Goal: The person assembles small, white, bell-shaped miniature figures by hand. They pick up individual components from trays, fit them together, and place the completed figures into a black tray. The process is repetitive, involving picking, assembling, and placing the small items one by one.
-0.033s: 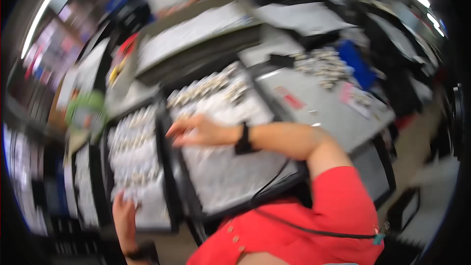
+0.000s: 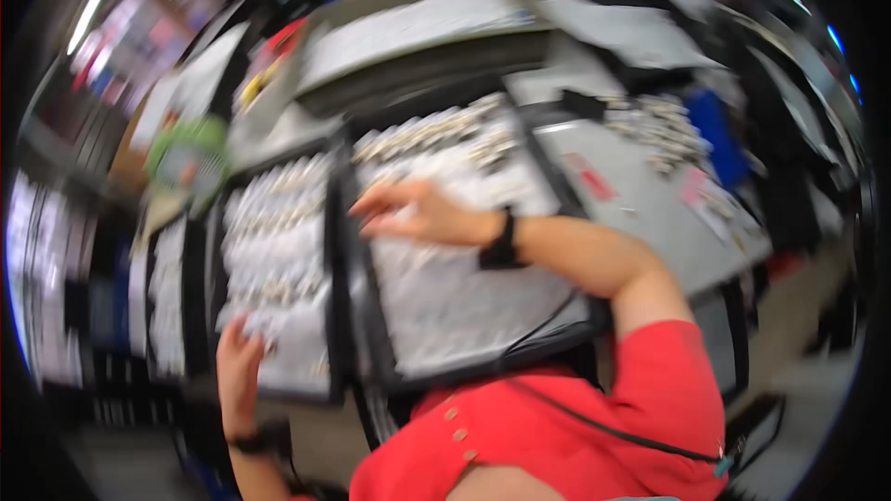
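Pieces [image 2: 422, 136], small and pale, set in rows on two black-rimmed, white-lined trays side by side. Right tray [image 2: 445, 306]: rows toward far end, near half mostly bare lining. Left tray [image 2: 278, 260]: several rows across, more pieces toward its near end.

Right hand [image 2: 418, 211] above middle of right tray, palm down, fingers loosely spread and pointing left; no piece seen in its grip. Whether it touches the lining, cannot tell. Left hand [image 2: 238, 366] upright at near left corner of left tray, fingers partly curled, a piece close by the fingertips; blur, so cannot tell if held. Black wristband on each arm; red shirt [image 2: 557, 427].

Right of trays, grey desk [image 2: 640, 223] with loose heap of similar pieces, blue item [image 2: 719, 139] beside heap, red strip [image 2: 592, 178] nearer the trays. Beyond trays, long grey box [image 2: 418, 74] with white contents. Green fan [image 2: 188, 160] off to far left.
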Demonstrator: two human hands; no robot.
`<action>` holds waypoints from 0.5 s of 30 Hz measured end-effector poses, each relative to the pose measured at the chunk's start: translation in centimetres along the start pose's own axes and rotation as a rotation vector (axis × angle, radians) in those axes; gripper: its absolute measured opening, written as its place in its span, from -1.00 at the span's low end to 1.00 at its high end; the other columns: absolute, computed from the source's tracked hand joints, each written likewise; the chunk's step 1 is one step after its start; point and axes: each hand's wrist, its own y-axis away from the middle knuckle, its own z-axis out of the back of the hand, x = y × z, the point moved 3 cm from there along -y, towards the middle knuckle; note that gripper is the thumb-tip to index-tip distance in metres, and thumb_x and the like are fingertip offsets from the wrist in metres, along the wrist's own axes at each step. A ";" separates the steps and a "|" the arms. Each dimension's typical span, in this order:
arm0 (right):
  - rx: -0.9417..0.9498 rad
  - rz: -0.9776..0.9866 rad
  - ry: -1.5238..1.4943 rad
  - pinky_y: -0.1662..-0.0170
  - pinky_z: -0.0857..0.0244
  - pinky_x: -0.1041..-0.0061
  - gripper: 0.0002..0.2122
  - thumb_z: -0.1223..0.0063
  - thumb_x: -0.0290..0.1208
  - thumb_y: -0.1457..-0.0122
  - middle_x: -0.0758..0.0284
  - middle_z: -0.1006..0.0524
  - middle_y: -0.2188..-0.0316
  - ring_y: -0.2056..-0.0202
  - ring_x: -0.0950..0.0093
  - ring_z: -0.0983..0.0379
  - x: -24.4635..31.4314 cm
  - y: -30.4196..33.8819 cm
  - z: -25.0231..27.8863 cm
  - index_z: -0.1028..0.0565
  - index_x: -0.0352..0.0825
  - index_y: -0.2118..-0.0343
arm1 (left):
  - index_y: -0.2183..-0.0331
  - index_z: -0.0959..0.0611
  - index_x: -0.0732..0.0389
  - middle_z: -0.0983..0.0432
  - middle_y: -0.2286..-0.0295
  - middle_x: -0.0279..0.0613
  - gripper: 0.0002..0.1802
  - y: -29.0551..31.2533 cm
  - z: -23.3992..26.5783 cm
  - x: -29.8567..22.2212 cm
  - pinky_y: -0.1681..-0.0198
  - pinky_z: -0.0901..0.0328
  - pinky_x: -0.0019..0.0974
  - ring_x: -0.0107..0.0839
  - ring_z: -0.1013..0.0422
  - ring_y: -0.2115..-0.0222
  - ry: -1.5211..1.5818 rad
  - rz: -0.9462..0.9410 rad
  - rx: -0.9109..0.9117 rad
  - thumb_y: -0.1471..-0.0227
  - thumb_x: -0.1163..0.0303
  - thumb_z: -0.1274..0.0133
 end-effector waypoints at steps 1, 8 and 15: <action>-0.009 -0.015 0.070 0.25 -0.35 0.56 -0.74 -0.15 -0.45 0.00 0.26 -0.56 0.40 0.34 0.55 -0.48 0.3 0.3 1.1 -0.49 -0.42 0.24 | 0.04 -0.36 0.33 -0.43 0.35 -0.28 -0.53 -0.6 0.9 0.8 0.33 -0.27 -0.50 -0.59 -0.35 0.38 -0.070 -0.009 0.061 0.05 0.55 -0.03; -0.083 -0.072 0.052 0.18 -0.29 0.63 -0.76 -0.04 -0.50 -0.08 0.34 -0.54 0.33 0.29 0.61 -0.45 2.7 -0.3 2.1 -0.46 -0.37 0.16 | 0.12 -0.44 0.28 -0.37 0.24 -0.16 -0.55 1.8 0.9 0.4 0.22 -0.28 -0.48 -0.52 -0.35 0.29 -0.437 0.028 0.059 0.12 0.47 -0.16; -0.083 -0.105 0.076 0.16 -0.27 0.65 -0.77 -0.07 -0.48 -0.08 0.41 -0.52 0.36 0.31 0.65 -0.44 1.8 -0.7 1.7 -0.48 -0.37 0.17 | 0.22 -0.50 0.28 -0.48 0.35 -0.10 -0.58 1.1 -0.3 2.5 0.26 -0.30 -0.36 -0.38 -0.42 0.35 -0.797 0.057 0.199 0.20 0.42 -0.21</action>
